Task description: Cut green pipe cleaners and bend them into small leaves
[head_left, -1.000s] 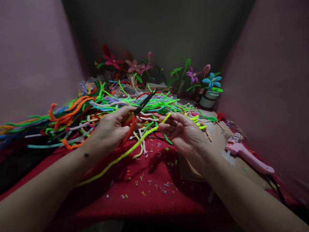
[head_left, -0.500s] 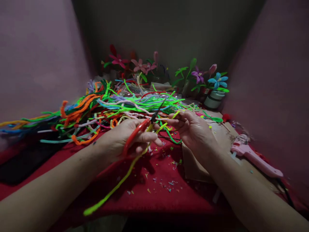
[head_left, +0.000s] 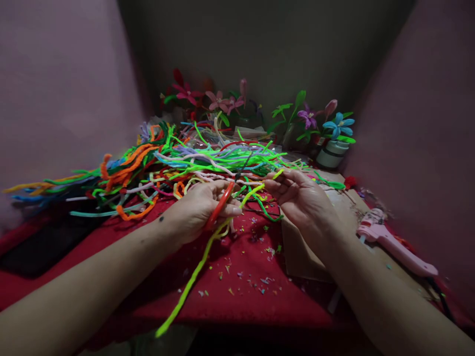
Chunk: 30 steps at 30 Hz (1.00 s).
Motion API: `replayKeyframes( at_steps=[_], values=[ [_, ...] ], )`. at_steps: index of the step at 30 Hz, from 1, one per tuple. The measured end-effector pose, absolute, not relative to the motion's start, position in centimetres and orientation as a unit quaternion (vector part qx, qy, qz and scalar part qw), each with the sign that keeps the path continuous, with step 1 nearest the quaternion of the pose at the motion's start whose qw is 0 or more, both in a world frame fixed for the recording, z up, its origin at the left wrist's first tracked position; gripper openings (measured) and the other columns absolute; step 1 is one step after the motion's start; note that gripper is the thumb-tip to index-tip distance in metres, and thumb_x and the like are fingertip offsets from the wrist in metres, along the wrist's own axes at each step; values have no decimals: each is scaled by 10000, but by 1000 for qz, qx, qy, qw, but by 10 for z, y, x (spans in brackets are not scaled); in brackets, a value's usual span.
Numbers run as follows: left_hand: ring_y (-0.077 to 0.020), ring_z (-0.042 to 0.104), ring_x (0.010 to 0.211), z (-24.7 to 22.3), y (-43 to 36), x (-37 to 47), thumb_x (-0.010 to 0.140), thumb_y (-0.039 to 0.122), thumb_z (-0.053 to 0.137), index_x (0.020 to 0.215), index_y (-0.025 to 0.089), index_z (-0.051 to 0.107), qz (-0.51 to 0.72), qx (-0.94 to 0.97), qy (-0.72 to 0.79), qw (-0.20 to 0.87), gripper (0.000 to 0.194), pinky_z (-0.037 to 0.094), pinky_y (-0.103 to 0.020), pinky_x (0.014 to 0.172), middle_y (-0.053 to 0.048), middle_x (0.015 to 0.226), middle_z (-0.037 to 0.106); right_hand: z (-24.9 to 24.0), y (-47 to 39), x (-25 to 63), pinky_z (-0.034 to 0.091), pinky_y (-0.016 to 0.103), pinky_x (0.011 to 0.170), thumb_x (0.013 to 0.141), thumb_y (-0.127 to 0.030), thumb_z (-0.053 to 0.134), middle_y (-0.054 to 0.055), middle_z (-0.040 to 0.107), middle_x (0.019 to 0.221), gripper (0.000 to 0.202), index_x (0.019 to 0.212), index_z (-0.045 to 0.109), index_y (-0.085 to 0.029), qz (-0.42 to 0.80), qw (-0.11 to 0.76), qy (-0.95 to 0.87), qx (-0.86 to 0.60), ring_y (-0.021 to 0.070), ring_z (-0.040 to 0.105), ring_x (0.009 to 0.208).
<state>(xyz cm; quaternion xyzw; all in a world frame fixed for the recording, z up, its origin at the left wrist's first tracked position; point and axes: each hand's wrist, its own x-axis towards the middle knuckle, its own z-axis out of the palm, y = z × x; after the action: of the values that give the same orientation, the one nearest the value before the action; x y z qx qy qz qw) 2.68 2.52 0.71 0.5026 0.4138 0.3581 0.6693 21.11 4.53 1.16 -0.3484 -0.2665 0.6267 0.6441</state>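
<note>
Orange-red handled scissors (head_left: pixel 221 203) rest in my left hand (head_left: pixel 202 207), their dark blades pointing up and away over the pile. The same hand is closed around a yellow pipe cleaner (head_left: pixel 193 278), whose long tail hangs down toward the table's front edge. From the left fingers the yellow stem runs up and right to my right hand (head_left: pixel 302 198), which pinches it between thumb and fingers; a short yellow tip shows above the fingertips. Both hands are raised over the red cloth (head_left: pixel 245 301).
A heap of colourful pipe cleaners (head_left: pixel 222 158) lies behind the hands. Fuzzy flowers (head_left: pixel 337 126) stand at the back, one in a white jar (head_left: pixel 331 154). A pink glue gun (head_left: pixel 393 240) lies on cardboard at the right. Small clippings dot the cloth.
The scissors have turned slightly in my left hand, and their lower handle is less visible. The yellow tail has swung right. More yellow stem now shows between my hands.
</note>
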Motion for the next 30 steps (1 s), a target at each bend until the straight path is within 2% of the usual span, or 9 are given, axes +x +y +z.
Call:
replayKeyframes(
  at_steps=[2, 5, 8, 14, 16, 19, 22, 26, 30],
  values=[
    [-37, 419, 395, 9, 23, 28, 596, 150, 756, 845, 167, 490, 350, 503, 419, 670, 365, 289, -175, 381, 59, 571, 510, 12, 46, 212, 546, 218, 579, 724, -100, 485, 27, 648, 589, 121, 637, 549, -154, 632, 639, -262, -351, 105, 630, 507],
    [-15, 326, 342, 11, 22, 28, 612, 156, 739, 824, 176, 476, 337, 507, 410, 679, 339, 195, -164, 350, 87, 494, 455, 10, 49, 213, 538, 211, 580, 720, -120, 504, 30, 647, 617, 89, 647, 543, -154, 643, 631, -262, -347, 96, 619, 501],
    [-33, 353, 337, 11, 23, 26, 642, 172, 706, 824, 176, 485, 337, 514, 394, 684, 287, 217, -167, 351, 89, 456, 438, 6, 49, 215, 512, 194, 545, 707, -123, 526, 18, 643, 624, 69, 647, 547, -151, 604, 640, -313, -357, 89, 611, 490],
    [-81, 485, 411, 8, 23, 22, 617, 156, 691, 869, 178, 503, 341, 505, 360, 707, 315, 413, -219, 449, 81, 494, 457, 3, 42, 216, 438, 185, 466, 758, -234, 612, -44, 575, 561, 88, 700, 575, -179, 285, 674, -517, -444, 79, 563, 452],
    [-84, 476, 407, 8, 23, 21, 631, 157, 687, 905, 184, 499, 350, 510, 353, 702, 334, 419, -229, 448, 82, 502, 456, 3, 41, 214, 435, 194, 450, 761, -282, 620, -30, 600, 591, 133, 696, 578, -174, 347, 657, -505, -440, 78, 554, 434],
    [-50, 390, 363, 6, 24, 19, 662, 164, 681, 982, 189, 501, 364, 524, 335, 693, 368, 379, -214, 418, 85, 521, 463, 2, 38, 207, 445, 208, 438, 736, -353, 646, 14, 650, 632, 208, 703, 602, -153, 556, 574, -456, -391, 91, 562, 430],
    [-36, 384, 374, 3, 26, 19, 667, 177, 698, 1022, 190, 508, 367, 531, 324, 691, 403, 361, -204, 425, 74, 569, 485, -1, 33, 199, 461, 205, 451, 696, -308, 687, 26, 653, 621, 190, 700, 643, -123, 675, 470, -451, -345, 89, 561, 432],
    [-45, 431, 411, 2, 27, 20, 643, 199, 734, 1030, 179, 521, 368, 524, 331, 693, 443, 337, -186, 425, 62, 596, 493, -2, 27, 195, 471, 204, 488, 660, -210, 703, 34, 652, 600, 112, 661, 649, -112, 688, 465, -452, -325, 102, 587, 466],
    [-33, 409, 401, 4, 27, 20, 647, 223, 734, 1048, 154, 531, 350, 526, 327, 703, 455, 297, -180, 397, 11, 665, 577, 0, 25, 195, 455, 194, 477, 656, -219, 722, 18, 646, 598, 125, 656, 657, -112, 675, 462, -457, -349, 90, 577, 456]
  ],
)
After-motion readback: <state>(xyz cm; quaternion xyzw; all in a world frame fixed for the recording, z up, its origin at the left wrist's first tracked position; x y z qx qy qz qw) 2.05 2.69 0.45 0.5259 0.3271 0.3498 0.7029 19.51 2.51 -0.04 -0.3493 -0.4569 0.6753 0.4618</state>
